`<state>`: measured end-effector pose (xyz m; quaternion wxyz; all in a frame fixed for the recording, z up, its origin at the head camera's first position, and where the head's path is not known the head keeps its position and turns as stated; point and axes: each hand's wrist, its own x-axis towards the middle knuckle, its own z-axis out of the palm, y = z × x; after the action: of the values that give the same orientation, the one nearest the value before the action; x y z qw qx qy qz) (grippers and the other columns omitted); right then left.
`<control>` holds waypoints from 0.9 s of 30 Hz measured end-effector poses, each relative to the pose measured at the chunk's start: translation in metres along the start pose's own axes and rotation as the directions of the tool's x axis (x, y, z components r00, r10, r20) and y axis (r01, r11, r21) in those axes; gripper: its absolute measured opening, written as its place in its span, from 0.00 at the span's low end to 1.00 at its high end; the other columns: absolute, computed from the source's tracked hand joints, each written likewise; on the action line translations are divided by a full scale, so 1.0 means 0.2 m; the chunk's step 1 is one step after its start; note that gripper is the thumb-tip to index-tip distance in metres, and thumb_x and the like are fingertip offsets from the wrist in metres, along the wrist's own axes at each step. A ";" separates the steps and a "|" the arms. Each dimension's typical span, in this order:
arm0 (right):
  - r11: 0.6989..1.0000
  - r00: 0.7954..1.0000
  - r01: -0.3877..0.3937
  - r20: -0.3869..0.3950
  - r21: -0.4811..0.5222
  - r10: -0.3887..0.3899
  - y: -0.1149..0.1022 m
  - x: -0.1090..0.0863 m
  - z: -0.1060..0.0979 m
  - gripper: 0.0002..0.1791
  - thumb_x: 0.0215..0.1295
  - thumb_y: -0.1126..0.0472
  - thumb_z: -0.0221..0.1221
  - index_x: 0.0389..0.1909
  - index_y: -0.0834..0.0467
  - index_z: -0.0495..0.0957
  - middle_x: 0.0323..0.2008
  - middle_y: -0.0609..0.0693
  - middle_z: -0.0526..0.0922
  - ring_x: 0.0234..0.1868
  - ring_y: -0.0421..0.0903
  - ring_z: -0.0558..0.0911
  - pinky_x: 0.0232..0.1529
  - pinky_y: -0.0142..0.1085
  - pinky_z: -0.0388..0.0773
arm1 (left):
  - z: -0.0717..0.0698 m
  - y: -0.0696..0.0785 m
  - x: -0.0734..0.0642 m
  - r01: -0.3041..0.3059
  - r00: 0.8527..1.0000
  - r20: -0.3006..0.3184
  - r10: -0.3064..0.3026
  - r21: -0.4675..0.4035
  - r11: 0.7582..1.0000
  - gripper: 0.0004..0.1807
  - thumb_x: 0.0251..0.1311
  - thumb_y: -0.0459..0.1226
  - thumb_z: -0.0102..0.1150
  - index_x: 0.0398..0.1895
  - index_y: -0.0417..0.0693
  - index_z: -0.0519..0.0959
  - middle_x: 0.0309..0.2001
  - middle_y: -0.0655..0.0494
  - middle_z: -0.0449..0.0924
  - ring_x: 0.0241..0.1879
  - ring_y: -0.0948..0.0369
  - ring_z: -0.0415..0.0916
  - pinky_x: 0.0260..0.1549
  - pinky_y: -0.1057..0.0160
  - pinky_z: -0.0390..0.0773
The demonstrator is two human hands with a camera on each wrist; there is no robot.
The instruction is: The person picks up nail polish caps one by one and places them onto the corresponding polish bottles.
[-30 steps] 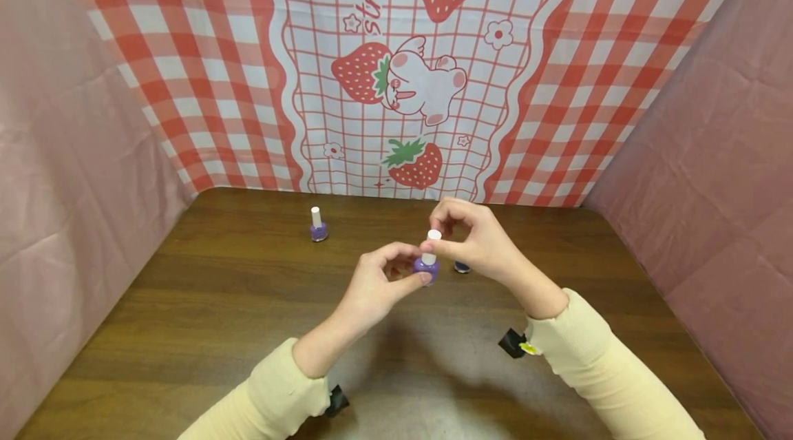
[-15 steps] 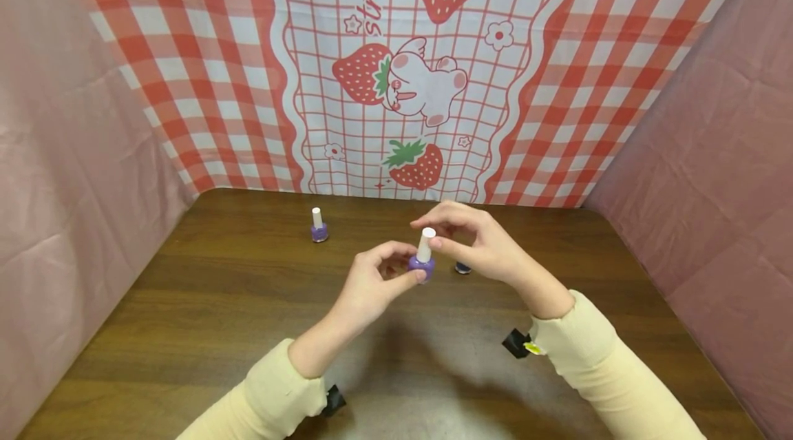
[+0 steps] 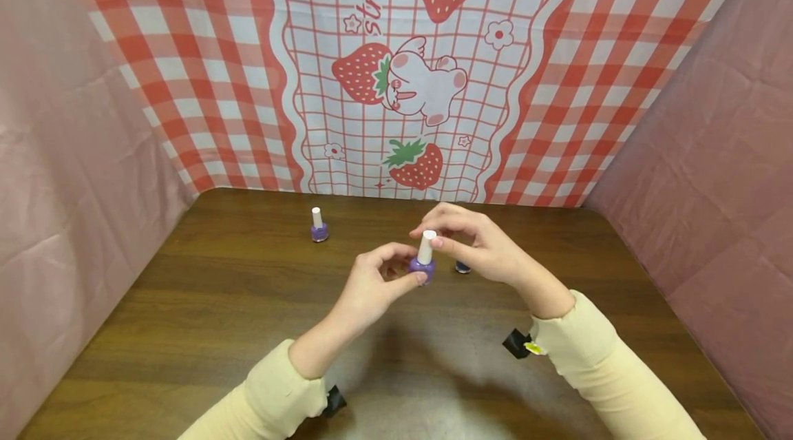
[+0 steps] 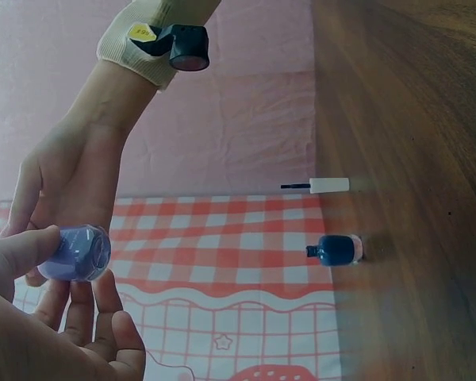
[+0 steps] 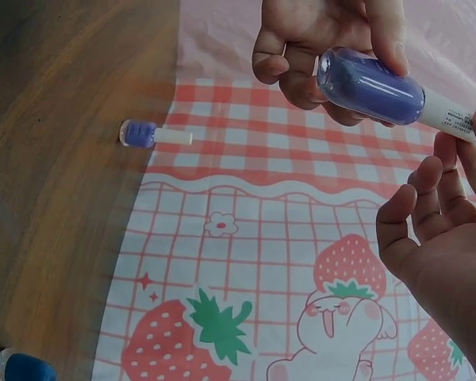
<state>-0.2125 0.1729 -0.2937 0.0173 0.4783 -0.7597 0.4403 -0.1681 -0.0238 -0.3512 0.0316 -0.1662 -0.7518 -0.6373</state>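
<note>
My left hand pinches a purple nail polish bottle by its glass body, thumb in front, above the table. The bottle's white cap is on and leans slightly right. My right hand holds this cap between thumb and forefinger, seen best in the right wrist view; its other fingers are loosely bent. Beyond the right hand an uncapped blue nail polish bottle stands on the table, partly hidden in the head view. Beside it a white brush cap stands with its dark brush pointing up.
Another purple nail polish bottle, capped, stands upright at the back left of the brown wooden table. A red checked strawberry cloth hangs behind the table. Pink cloths hang at both sides.
The held bottle has shifted a little left and tilted. My right fingers have moved from a tight curl at the cap to a looser, more extended pose, with the thumb at the cap's right side.
</note>
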 end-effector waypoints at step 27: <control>1.000 0.994 -0.011 -0.109 0.009 0.012 0.01 0.01 0.01 0.05 0.58 0.69 0.63 0.34 0.58 0.82 0.35 0.51 0.82 0.34 0.42 0.78 0.32 0.34 0.77 | 0.00 0.00 0.00 -0.013 1.000 0.001 0.013 -0.014 1.000 0.14 0.51 0.35 0.69 0.42 0.44 0.81 0.37 0.50 0.83 0.32 0.62 0.76 0.32 0.67 0.75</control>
<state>-0.2144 0.1701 -0.2954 0.0543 0.4492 -0.7583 0.4693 -0.1685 -0.0228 -0.3515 0.0343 -0.1718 -0.7463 -0.6422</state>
